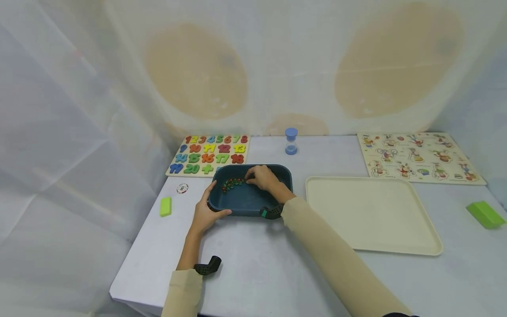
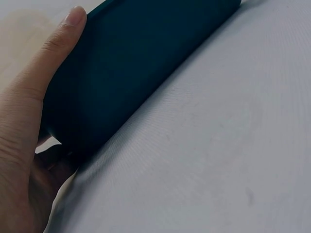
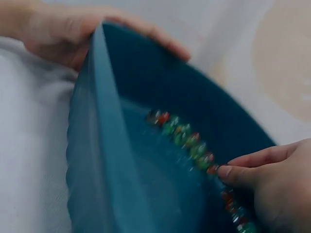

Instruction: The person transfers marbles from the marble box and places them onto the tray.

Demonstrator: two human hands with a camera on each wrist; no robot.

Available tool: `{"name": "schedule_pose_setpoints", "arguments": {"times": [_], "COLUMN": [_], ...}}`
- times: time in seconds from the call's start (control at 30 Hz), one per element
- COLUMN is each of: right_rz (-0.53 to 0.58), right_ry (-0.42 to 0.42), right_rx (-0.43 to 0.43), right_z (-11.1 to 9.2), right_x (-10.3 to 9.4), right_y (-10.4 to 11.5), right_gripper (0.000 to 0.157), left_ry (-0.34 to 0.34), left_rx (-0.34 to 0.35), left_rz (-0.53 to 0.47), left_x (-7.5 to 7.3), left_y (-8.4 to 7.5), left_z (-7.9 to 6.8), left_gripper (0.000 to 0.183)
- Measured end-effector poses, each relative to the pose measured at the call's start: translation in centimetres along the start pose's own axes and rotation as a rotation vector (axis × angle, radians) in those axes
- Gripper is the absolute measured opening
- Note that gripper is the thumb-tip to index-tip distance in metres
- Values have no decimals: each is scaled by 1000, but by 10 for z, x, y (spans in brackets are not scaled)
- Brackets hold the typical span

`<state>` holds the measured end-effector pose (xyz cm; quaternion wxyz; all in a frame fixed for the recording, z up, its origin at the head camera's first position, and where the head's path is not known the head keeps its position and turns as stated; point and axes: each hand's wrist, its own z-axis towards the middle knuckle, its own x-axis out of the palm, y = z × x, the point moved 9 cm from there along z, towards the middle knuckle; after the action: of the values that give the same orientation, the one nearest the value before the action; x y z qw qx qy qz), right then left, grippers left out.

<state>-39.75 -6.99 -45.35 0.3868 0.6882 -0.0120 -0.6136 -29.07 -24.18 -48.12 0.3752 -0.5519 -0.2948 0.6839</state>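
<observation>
Teal plastic bin (image 1: 245, 212) with red and green beads (image 3: 199, 149) inside: right hand (image 1: 264, 178) pinches one between thumb and finger; left hand (image 1: 205, 215), thumb splayed, grips the left end. Number puzzle board (image 1: 211, 153), sand timer (image 1: 291, 132) behind; right sleeve (image 1: 332, 251) hides a corner of the cream tray (image 1: 376, 215).

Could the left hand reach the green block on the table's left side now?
Probably yes: only bare white tablecloth shows between the left hand and the green block. However, that hand holds the blue tub and would likely need to release it.
</observation>
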Motion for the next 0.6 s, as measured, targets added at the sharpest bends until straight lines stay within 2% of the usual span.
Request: {"name": "schedule_pose_setpoints", "arguments": {"times": [0.13,0.23,0.3,0.4,0.6], "right_rz": [74,142,164,160,111], "right_ry": [-55,-156,-228,-312,-391], "right_rx": [-80,-153,-175,-181,-84], "right_z": [-12,-32,-51,-82,-146], "right_x": [-19,-46,-66,-94,-130], "right_y": [8,9,2,-18,-78], "right_gripper": [17,17,16,17,18], "left_ry": [13,21,20,9,-10], "left_rx": [1,1,-5,-12,0], "left_rz": [7,10,7,0,0], "left_x": [4,6,7,5,0], "left_y": [0,-1,-1,-1,0], "left_z": [0,0,0,0,-2], "left_gripper": [100,100,100,100,97]}}
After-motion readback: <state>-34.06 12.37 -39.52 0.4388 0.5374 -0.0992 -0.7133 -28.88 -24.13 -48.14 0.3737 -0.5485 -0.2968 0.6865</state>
